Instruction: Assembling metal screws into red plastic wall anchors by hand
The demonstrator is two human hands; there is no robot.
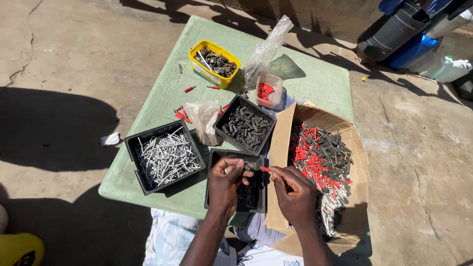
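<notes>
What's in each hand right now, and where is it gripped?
The right hand pinches a thin pin with a red tip by its shaft; the left hand holds a small piece at the fingertips, too small to identify.

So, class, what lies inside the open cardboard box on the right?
The cardboard box holds a heap of red-tipped and black small parts. Its bottom is covered by the heap, and the right hand hides the near corner.
</notes>
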